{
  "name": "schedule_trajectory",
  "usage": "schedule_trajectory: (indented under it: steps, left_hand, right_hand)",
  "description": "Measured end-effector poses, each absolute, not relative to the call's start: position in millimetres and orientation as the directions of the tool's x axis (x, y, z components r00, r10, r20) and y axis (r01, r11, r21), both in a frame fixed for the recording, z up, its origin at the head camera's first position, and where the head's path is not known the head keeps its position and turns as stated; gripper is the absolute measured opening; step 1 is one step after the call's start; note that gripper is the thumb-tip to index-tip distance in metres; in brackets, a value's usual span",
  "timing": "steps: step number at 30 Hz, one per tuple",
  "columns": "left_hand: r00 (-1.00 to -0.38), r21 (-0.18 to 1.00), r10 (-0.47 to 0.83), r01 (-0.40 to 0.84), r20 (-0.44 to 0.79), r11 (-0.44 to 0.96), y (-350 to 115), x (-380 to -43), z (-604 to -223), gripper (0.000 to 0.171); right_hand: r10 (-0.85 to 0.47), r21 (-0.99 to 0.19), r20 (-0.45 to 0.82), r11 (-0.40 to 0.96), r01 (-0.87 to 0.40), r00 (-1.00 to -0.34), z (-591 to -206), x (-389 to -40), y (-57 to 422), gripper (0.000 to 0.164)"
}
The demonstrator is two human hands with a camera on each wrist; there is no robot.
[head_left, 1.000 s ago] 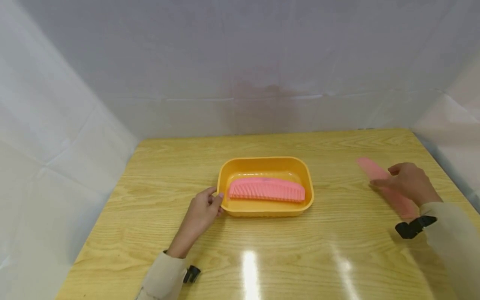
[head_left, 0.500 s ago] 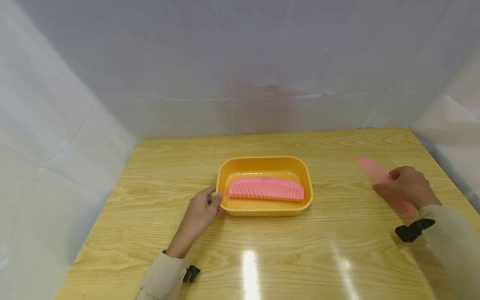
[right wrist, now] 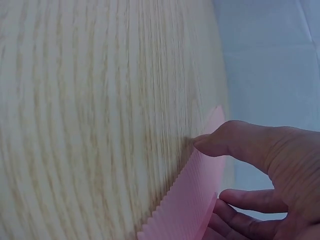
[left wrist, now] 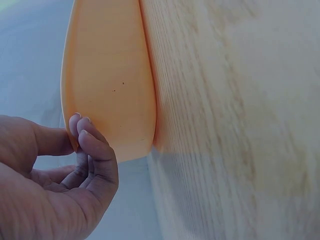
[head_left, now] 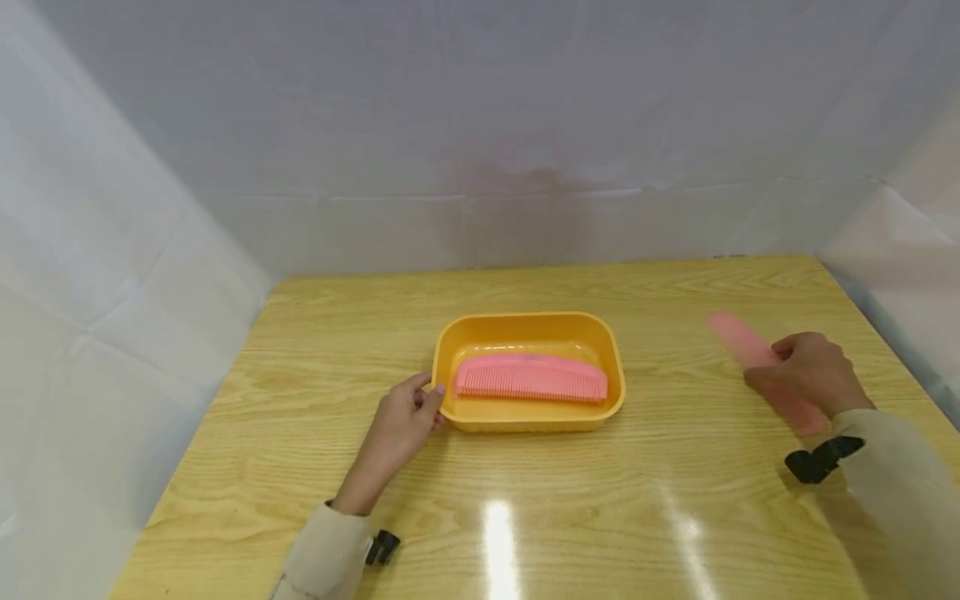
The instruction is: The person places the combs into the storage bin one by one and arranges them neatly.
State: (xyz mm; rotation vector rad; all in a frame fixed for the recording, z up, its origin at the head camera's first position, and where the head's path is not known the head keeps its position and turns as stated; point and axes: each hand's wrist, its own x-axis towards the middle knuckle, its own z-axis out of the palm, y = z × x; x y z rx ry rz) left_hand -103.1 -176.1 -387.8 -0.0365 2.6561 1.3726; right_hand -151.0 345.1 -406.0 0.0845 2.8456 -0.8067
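In the head view, my left hand (head_left: 401, 421) pinches the rim of a yellow-orange plastic tray (head_left: 528, 423) at its near left corner. The left wrist view shows the thumb inside or over the rim and curled fingers against the outer wall (left wrist: 112, 65); the exact contact is partly hidden. One pink comb (head_left: 532, 377) lies inside the tray, teeth towards me. Far to the right, my right hand (head_left: 813, 375) grips a second pink comb (head_left: 742, 340) across its middle. In the right wrist view, its thumb touches the toothed edge and the fingers the opposite edge.
A wood-grain table (head_left: 600, 517) carries everything, with bright reflections near its front. Pale grey sheeting (head_left: 465, 142) stands behind the table and along both sides. Each sleeve has a black strap or clip (head_left: 823, 460) near the wrist.
My right hand has lowered and tightened slightly around the right comb, which has shifted a little to the left. The left hand and tray look almost unchanged.
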Motion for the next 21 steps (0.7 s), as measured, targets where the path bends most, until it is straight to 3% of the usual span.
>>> schedule_trajectory:
  steps: [9,21]
  left_hand:
    - [-0.987,0.811,0.045,-0.099,-0.152,0.576,-176,-104,-388,0.048]
    - [-0.989,0.808,0.048,-0.088,-0.142,0.582,-177,-103,-389,0.048]
  right_hand:
    - [-0.021,-0.543,-0.182,0.836,0.083,-0.983,-399,-157,336,0.084]
    - [-0.120,-0.564,-0.071,0.824,-0.059,-0.990,-370,-172,293,0.070]
